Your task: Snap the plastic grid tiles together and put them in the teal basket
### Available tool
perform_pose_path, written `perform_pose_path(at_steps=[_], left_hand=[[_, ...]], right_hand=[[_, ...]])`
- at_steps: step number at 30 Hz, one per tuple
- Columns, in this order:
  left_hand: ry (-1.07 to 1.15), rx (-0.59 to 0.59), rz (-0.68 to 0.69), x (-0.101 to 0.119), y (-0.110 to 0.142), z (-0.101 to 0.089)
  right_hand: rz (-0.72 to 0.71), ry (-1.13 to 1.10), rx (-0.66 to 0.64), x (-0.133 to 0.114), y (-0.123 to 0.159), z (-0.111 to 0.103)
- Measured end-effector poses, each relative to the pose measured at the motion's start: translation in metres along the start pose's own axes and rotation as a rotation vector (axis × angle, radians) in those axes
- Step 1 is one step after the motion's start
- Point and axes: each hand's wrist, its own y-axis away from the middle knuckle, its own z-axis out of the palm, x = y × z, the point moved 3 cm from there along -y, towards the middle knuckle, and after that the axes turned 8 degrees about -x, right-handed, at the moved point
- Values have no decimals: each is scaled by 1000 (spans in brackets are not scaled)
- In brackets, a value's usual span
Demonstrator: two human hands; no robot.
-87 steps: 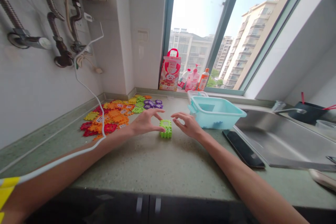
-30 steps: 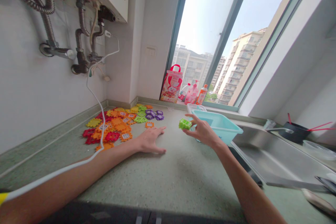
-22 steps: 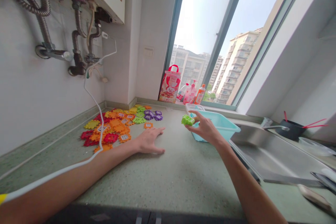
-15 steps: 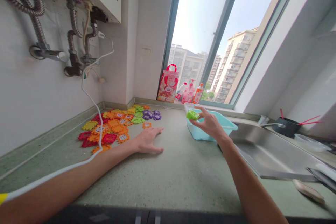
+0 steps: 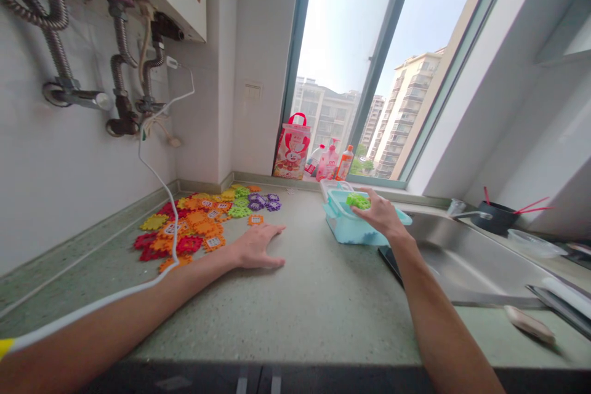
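Note:
My right hand (image 5: 381, 214) pinches a bright green gear-edged plastic piece (image 5: 358, 201) over the turquoise plastic basin (image 5: 353, 231). Dark shapes show faintly through the basin's lower wall; its inside is mostly hidden. My left hand (image 5: 261, 246) rests on the counter with thumb and fingers spread, holding nothing. Just behind it lies a single orange gear-edged piece (image 5: 255, 220). Farther left spreads a pile of similar pieces: orange (image 5: 198, 220), red (image 5: 190, 244), yellow (image 5: 154, 222), green (image 5: 241, 212) and purple (image 5: 273, 205).
A white cable (image 5: 173, 215) crosses the pile and my left forearm. Right of the basin is a steel sink (image 5: 466, 258) with a faucet (image 5: 480, 215). Bottles (image 5: 327, 163) and a red-handled bag (image 5: 292, 151) stand on the windowsill. A bar-shaped object (image 5: 529, 324) lies at the right.
My right hand has moved right with the green piece, from the basin's near left rim to over its opening. My left hand stays in place. The view has shifted slightly.

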Motion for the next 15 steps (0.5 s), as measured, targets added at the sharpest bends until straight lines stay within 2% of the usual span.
perform_pose_path(at_steps=[15], left_hand=[[-11,-2,18,3,0,-2]], right_hand=[[20,-122,-78,4,-4,7]])
